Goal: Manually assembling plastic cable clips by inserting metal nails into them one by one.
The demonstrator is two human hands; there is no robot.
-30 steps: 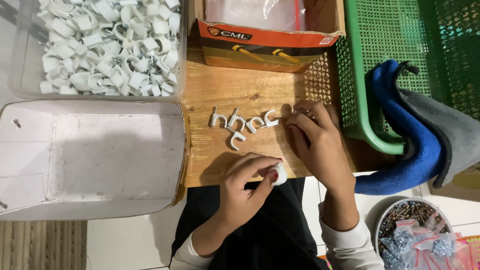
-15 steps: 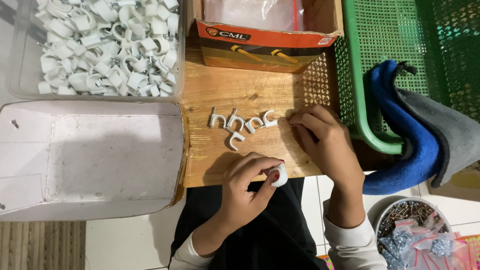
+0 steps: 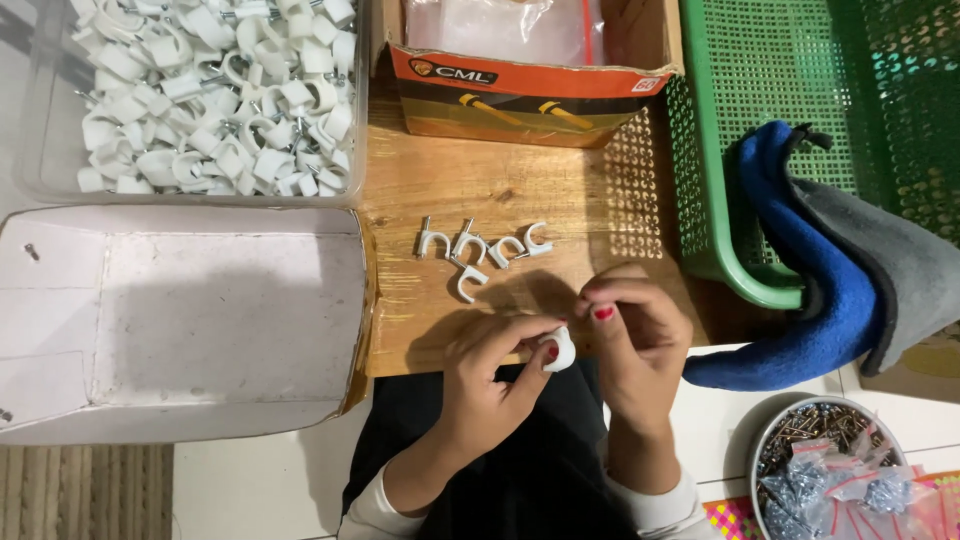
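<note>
While the left hand (image 3: 490,375) pinches a white cable clip (image 3: 560,350) between thumb and fingers (image 3: 535,330) over the near edge of the wooden desk (image 3: 500,190), the right hand (image 3: 635,335) sits just beside it, its fingers curled together at the clip; whether they grip anything cannot be told. Just beyond the fingers lie five finished clips (image 3: 480,250) with nails. Farther off to the left stands a clear tub of clips (image 3: 210,90).

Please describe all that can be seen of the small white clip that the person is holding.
The white clip is a small curved piece, plastic by its look, glossy and rounded like a hook. The left hand pinches it between fingertips at the near edge of the wooden board. The right hand is close beside it; contact cannot be told.
</note>
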